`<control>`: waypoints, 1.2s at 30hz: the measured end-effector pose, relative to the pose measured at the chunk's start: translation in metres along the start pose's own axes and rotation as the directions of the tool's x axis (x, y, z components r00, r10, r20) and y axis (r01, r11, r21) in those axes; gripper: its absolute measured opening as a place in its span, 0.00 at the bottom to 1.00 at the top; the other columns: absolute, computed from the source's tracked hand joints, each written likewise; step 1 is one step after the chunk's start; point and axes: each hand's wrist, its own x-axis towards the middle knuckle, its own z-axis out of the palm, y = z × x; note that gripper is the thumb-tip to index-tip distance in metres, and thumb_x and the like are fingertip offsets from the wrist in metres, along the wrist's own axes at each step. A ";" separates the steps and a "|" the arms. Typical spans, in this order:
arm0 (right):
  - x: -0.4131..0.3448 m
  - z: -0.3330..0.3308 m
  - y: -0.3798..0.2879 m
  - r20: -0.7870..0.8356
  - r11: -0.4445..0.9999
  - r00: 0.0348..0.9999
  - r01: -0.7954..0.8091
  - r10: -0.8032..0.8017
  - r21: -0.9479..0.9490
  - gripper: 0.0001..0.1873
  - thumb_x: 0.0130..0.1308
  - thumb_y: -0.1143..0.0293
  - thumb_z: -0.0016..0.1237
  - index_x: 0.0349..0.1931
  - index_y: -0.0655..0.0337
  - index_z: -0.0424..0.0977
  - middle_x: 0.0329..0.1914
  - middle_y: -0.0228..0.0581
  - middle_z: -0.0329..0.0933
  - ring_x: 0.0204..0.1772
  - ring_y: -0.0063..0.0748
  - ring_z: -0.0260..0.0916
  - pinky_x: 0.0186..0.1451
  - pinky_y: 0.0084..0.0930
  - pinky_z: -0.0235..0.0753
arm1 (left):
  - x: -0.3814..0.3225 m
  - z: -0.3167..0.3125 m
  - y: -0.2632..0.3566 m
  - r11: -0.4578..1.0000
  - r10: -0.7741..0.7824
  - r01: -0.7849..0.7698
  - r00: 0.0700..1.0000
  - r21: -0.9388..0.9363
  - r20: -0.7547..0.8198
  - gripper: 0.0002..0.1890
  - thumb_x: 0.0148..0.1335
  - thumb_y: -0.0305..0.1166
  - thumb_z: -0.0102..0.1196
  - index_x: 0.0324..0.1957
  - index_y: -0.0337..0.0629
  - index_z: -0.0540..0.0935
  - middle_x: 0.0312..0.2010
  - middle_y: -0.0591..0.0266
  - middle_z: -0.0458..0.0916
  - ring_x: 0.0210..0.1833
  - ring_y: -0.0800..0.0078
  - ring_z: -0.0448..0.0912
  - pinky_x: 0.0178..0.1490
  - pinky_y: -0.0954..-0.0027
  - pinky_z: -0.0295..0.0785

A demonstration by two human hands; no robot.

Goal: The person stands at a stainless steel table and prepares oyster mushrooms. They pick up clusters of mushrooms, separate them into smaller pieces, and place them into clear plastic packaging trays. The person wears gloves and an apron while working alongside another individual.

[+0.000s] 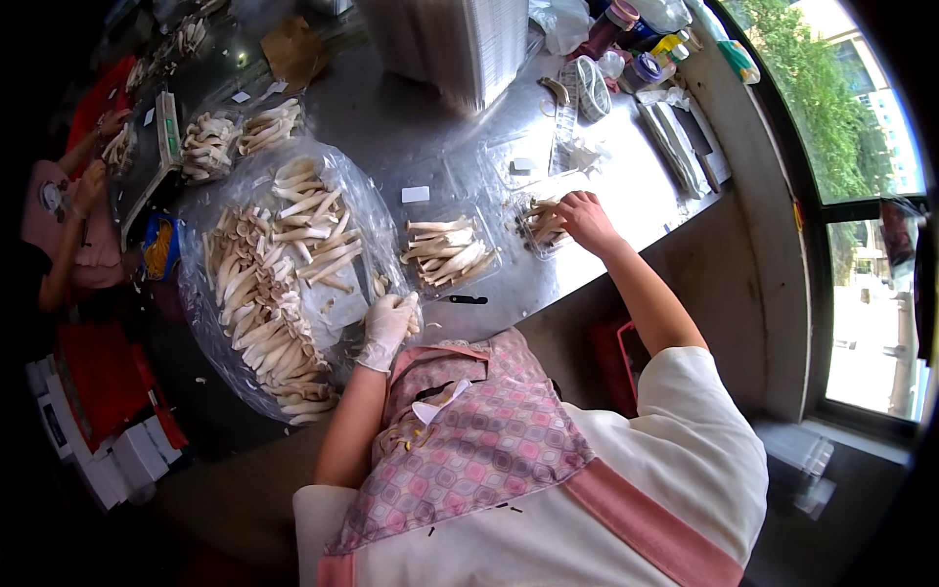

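Note:
My left hand (pixel 389 326), in a thin white glove, is curled around pale mushrooms at the table's front edge. Beside it, a clear plastic bag (pixel 385 220) lies spread with a big heap of long-stemmed mushrooms (pixel 257 301) on it. My bare right hand (pixel 588 222) reaches over a small clear tray (pixel 546 255) at the right. Its fingertips touch the mushrooms (pixel 541 220) there and hide part of them; whether they grip one cannot be seen. Between my hands sits another clear tray (pixel 484 275), filled with a row of mushrooms (pixel 449 251).
A black-handled tool (pixel 468 299) lies near the front edge. White cards (pixel 415 194) rest behind the trays. A tall stack of clear trays (pixel 455 44) stands at the back. Left are a scale (pixel 168 132), a blue basket of rubber bands (pixel 159 247) and another person's hands (pixel 92 180).

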 end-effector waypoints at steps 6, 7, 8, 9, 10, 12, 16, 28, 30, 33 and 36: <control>-0.008 0.007 0.011 0.162 0.925 0.958 -0.274 0.238 0.264 0.11 0.57 0.69 0.48 0.41 0.54 0.73 0.42 0.35 0.70 0.53 0.40 0.65 0.57 0.35 0.63 | 0.004 -0.002 -0.009 0.988 -0.022 0.024 1.000 -0.150 0.018 0.13 0.65 0.39 0.51 0.30 0.40 0.72 0.18 0.63 0.76 0.15 0.78 0.74 0.16 0.79 0.66; -0.009 0.005 0.009 0.149 0.935 0.957 -0.276 0.247 0.223 0.11 0.58 0.69 0.49 0.41 0.55 0.72 0.42 0.36 0.70 0.53 0.41 0.65 0.57 0.36 0.63 | 0.005 0.001 -0.010 0.987 -0.020 0.024 0.999 -0.158 0.025 0.13 0.65 0.39 0.51 0.30 0.41 0.72 0.18 0.63 0.76 0.15 0.78 0.74 0.16 0.79 0.66; -0.011 0.002 0.005 0.136 0.943 0.957 -0.277 0.255 0.182 0.12 0.58 0.68 0.51 0.42 0.57 0.70 0.43 0.38 0.71 0.53 0.42 0.66 0.57 0.37 0.63 | 0.006 0.006 -0.009 0.986 -0.019 0.024 0.999 -0.167 0.033 0.12 0.65 0.39 0.50 0.31 0.41 0.72 0.18 0.63 0.76 0.15 0.78 0.74 0.16 0.79 0.66; -0.012 0.000 0.000 0.120 0.948 0.957 -0.281 0.264 0.147 0.13 0.58 0.67 0.53 0.42 0.59 0.69 0.44 0.39 0.71 0.54 0.43 0.66 0.57 0.38 0.64 | 0.006 0.008 -0.007 0.985 -0.018 0.024 0.999 -0.169 0.038 0.12 0.65 0.39 0.50 0.31 0.41 0.72 0.19 0.63 0.76 0.15 0.78 0.75 0.17 0.79 0.66; -0.014 0.014 0.004 0.092 0.985 0.981 -0.171 0.173 -0.029 0.20 0.57 0.65 0.55 0.47 0.60 0.66 0.46 0.40 0.72 0.53 0.44 0.68 0.56 0.39 0.64 | 0.006 0.010 -0.004 0.990 -0.008 0.013 0.999 -0.140 0.037 0.12 0.66 0.39 0.50 0.31 0.42 0.72 0.19 0.63 0.76 0.15 0.78 0.74 0.16 0.80 0.67; -0.007 0.016 -0.004 0.213 0.934 0.923 -0.345 0.319 0.094 0.23 0.55 0.63 0.56 0.49 0.60 0.65 0.46 0.41 0.72 0.53 0.43 0.68 0.56 0.39 0.64 | 0.006 0.007 -0.003 0.991 -0.021 0.022 1.000 -0.131 0.011 0.12 0.66 0.38 0.49 0.31 0.41 0.72 0.19 0.64 0.76 0.15 0.79 0.74 0.16 0.80 0.67; 0.007 0.008 -0.010 0.348 0.885 0.857 -0.446 0.380 0.132 0.28 0.49 0.64 0.59 0.50 0.59 0.64 0.45 0.43 0.73 0.54 0.45 0.69 0.57 0.40 0.63 | 0.009 0.003 0.005 0.991 0.022 -0.028 0.998 -0.127 -0.052 0.11 0.66 0.37 0.49 0.31 0.40 0.72 0.19 0.63 0.77 0.14 0.79 0.74 0.15 0.81 0.68; 0.001 -0.019 0.007 0.288 0.632 0.879 -0.474 0.381 0.613 0.22 0.52 0.74 0.51 0.49 0.67 0.67 0.38 0.45 0.74 0.40 0.36 0.74 0.42 0.31 0.75 | 0.018 -0.008 -0.010 0.981 0.031 -0.055 0.991 -0.188 -0.129 0.09 0.66 0.35 0.49 0.32 0.40 0.72 0.19 0.63 0.77 0.14 0.80 0.74 0.15 0.81 0.68; 0.001 -0.021 0.005 0.280 0.634 0.884 -0.465 0.375 0.618 0.22 0.53 0.73 0.51 0.49 0.66 0.67 0.38 0.45 0.74 0.40 0.35 0.75 0.42 0.30 0.75 | 0.018 -0.008 -0.012 0.977 0.038 -0.060 0.993 -0.204 -0.112 0.09 0.66 0.35 0.49 0.32 0.40 0.73 0.20 0.63 0.77 0.14 0.80 0.74 0.16 0.81 0.68; 0.006 -0.025 -0.005 0.261 0.631 0.908 -0.415 0.327 0.656 0.21 0.55 0.72 0.52 0.50 0.66 0.66 0.38 0.44 0.75 0.40 0.33 0.75 0.43 0.28 0.75 | 0.015 -0.008 -0.010 0.975 0.037 -0.055 0.995 -0.217 -0.089 0.10 0.66 0.36 0.49 0.33 0.40 0.73 0.20 0.64 0.77 0.15 0.80 0.75 0.16 0.82 0.68; 0.020 -0.039 -0.045 0.225 0.610 0.947 -0.321 0.231 0.724 0.21 0.56 0.72 0.53 0.50 0.66 0.66 0.38 0.44 0.76 0.39 0.33 0.76 0.44 0.28 0.75 | 0.013 -0.007 -0.007 0.973 0.030 -0.044 0.998 -0.225 -0.063 0.10 0.66 0.36 0.49 0.32 0.40 0.73 0.20 0.64 0.77 0.16 0.80 0.75 0.17 0.82 0.68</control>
